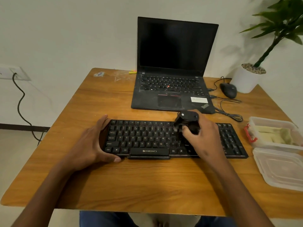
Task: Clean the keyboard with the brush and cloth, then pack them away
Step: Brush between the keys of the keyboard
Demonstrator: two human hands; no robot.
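The flat black plastic keyboard with pale lettering lies across the near middle of the wooden table, its long edge towards the person. Over its right-centre keys the right hand is curled round a small black brush with a chunky rounded body, bristle end down on the keys; the brush is blurred, so its exact form is hard to read. The left hand clasps the keyboard's left end, fingers along the far edge and thumb at the near corner, pinning it in place.

The keyboard looks light and stiff, likely to skate on the smooth wood if brushed unheld, so the end grip seems sound; its keycaps could be levered off by hard strokes. The brush appears light and rigid, best held by its body, as it is.

To the right, just beyond the keyboard's number pad, stands an open translucent plastic box holding a pale yellowish cloth, soft and limp, easily pinched at any fold. Its clear lid lies nearer on the table.

Behind the keyboard sits an open black laptop, with a black corded mouse and a potted green plant in a white pot at the far right.
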